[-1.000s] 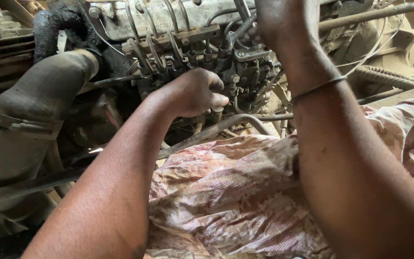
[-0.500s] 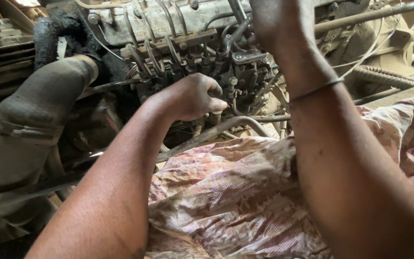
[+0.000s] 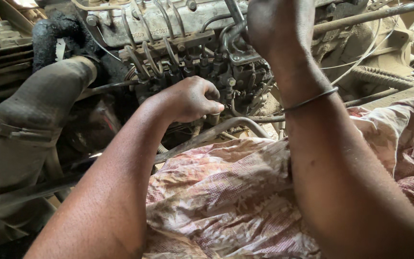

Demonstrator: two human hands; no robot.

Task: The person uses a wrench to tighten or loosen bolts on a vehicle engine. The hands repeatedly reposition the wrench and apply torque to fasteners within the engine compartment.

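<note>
While the left hand (image 3: 192, 100) is curled into a fist against the fuel pump (image 3: 207, 67) at centre, the right hand (image 3: 276, 26) at 12 o'clock clasps a bent pipe (image 3: 231, 33) — perhaps to steady it. At 5 o'clock a stained cloth (image 3: 226, 192) lies under both arms — probably as padding.

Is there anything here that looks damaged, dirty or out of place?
Yes. A stained, crumpled patterned cloth lies draped beside the engine, which is coated in black grime and dust. No spill or broken part is visible.
</note>
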